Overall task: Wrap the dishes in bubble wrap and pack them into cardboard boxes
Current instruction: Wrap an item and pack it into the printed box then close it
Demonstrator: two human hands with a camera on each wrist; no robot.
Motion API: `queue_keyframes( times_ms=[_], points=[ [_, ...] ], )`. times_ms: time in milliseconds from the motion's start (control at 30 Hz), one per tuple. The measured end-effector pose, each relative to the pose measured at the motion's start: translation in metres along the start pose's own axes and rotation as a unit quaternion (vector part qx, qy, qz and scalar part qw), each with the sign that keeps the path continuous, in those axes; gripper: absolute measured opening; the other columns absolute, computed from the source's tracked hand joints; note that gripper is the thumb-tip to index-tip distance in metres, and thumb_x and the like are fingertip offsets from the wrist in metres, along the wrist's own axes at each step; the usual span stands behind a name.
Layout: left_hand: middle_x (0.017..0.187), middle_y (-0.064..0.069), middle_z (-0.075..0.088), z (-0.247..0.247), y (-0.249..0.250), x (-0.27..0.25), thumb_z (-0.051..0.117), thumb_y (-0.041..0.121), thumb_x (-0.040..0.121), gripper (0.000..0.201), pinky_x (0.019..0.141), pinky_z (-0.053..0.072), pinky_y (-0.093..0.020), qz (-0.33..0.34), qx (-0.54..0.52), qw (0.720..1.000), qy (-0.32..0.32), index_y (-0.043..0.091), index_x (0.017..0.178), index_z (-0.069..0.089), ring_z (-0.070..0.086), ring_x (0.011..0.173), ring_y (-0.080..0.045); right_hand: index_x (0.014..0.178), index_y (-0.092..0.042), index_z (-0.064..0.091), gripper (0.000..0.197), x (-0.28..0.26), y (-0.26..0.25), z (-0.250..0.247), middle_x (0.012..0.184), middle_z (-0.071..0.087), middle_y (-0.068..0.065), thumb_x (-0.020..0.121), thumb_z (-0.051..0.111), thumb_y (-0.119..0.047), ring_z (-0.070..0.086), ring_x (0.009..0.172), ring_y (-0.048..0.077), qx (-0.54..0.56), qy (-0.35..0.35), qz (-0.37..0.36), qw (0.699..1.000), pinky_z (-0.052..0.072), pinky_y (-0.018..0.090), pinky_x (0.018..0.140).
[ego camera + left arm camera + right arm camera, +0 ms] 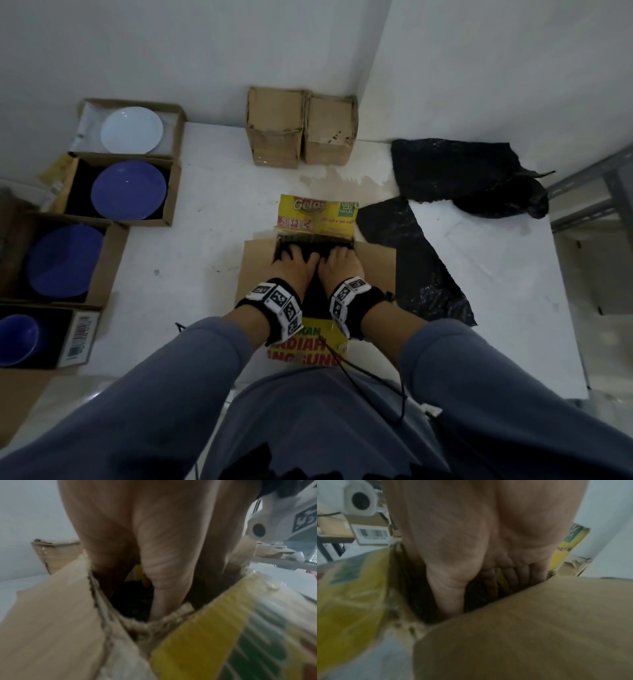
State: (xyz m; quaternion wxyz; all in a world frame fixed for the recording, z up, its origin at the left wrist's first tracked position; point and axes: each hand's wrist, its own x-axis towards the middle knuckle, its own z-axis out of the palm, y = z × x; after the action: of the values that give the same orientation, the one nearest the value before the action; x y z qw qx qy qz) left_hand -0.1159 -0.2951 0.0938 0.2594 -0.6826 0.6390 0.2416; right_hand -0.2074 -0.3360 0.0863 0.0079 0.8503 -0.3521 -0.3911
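Note:
An open cardboard box [375,265] with yellow printed flaps stands on the white table right in front of me. Inside it lies a bundle in black bubble wrap [321,253], also visible in the left wrist view [133,601] and the right wrist view [476,592]. My left hand [294,265] [154,561] and right hand [337,263] [471,547] reach down into the box side by side. Their fingers are stretched out and press on the black bundle. What the wrap holds is hidden.
Along the left edge stand open boxes with a white plate [132,130], two blue plates [128,190] [65,262] and a blue bowl [17,339]. Two closed cardboard boxes [275,126] stand at the back. Black bubble wrap sheets [421,274] [462,174] lie to the right.

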Motion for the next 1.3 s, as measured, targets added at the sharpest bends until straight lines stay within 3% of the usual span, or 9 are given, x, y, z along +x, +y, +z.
queue_keyframes(
  times_ms=[133,333,433,633,900,1133,1300],
  points=[
    [0.153,-0.032,0.01,0.011,0.002,0.015,0.051,0.022,0.097,0.064,0.105,0.038,-0.039,-0.007,0.004,1.0,0.01,0.017,0.149,0.012,0.03,0.136,-0.042,0.147,-0.006,0.027,0.047,0.002,-0.008,0.007,0.148,0.034,0.021,0.106,0.034,-0.029,0.033,0.135,0.036,-0.04,-0.013,0.025,0.999,0.026,0.042,0.111],
    [0.153,-0.031,0.013,0.017,-0.002,0.028,0.051,0.024,0.097,0.077,0.106,0.036,-0.036,-0.001,0.043,0.999,0.002,0.012,0.153,-0.002,0.035,0.135,-0.038,0.155,-0.011,0.001,0.065,0.012,-0.008,0.009,0.156,0.026,0.019,0.105,0.032,-0.038,0.022,0.143,0.037,-0.032,-0.042,0.003,0.999,0.009,0.046,0.118],
    [0.152,-0.033,0.014,0.023,0.001,0.032,0.045,0.029,0.1,0.073,0.105,0.035,-0.035,0.007,0.08,0.997,0.013,0.013,0.153,-0.004,0.037,0.132,-0.037,0.156,-0.012,-0.003,0.068,0.015,-0.01,0.012,0.16,0.016,0.021,0.104,0.03,-0.041,0.011,0.147,0.04,-0.023,-0.065,0.006,0.998,0.0,0.051,0.119],
    [0.149,-0.036,0.015,0.031,0.004,0.034,0.034,0.035,0.102,0.067,0.101,0.035,-0.038,0.02,0.098,0.994,0.038,0.011,0.152,-0.003,0.032,0.134,-0.041,0.155,-0.01,-0.008,0.071,0.023,-0.02,0.016,0.161,0.001,0.025,0.104,0.024,-0.047,-0.001,0.148,0.043,0.011,-0.101,0.023,0.995,-0.007,0.057,0.118],
    [0.15,-0.038,0.011,0.036,0.0,0.035,0.037,0.037,0.101,0.07,0.105,0.032,-0.041,0.026,0.067,0.996,0.048,0.011,0.153,-0.002,0.027,0.137,-0.044,0.154,-0.002,0.0,0.06,0.039,-0.024,0.025,0.158,0.005,0.031,0.107,0.023,-0.032,0.006,0.146,0.047,0.032,-0.078,0.031,0.996,0.001,0.058,0.118],
    [0.148,-0.037,0.017,0.042,-0.007,0.038,0.038,0.027,0.102,0.065,0.103,0.034,-0.042,0.034,0.043,0.996,0.07,0.013,0.154,0.001,0.035,0.13,-0.045,0.153,-0.001,0.012,0.054,0.044,-0.019,0.022,0.156,0.014,0.031,0.107,0.021,-0.026,0.017,0.145,0.045,0.02,-0.078,0.03,0.996,0.009,0.053,0.118],
    [0.148,-0.035,0.018,0.04,-0.008,0.038,0.033,0.022,0.103,0.059,0.102,0.035,-0.042,0.032,-0.003,0.996,0.08,0.014,0.154,0.003,0.037,0.129,-0.044,0.146,0.001,0.031,0.048,0.039,-0.012,0.013,0.147,0.03,0.028,0.105,0.038,-0.023,0.034,0.132,0.042,0.004,-0.064,-0.001,0.998,0.026,0.049,0.11]
  ],
)
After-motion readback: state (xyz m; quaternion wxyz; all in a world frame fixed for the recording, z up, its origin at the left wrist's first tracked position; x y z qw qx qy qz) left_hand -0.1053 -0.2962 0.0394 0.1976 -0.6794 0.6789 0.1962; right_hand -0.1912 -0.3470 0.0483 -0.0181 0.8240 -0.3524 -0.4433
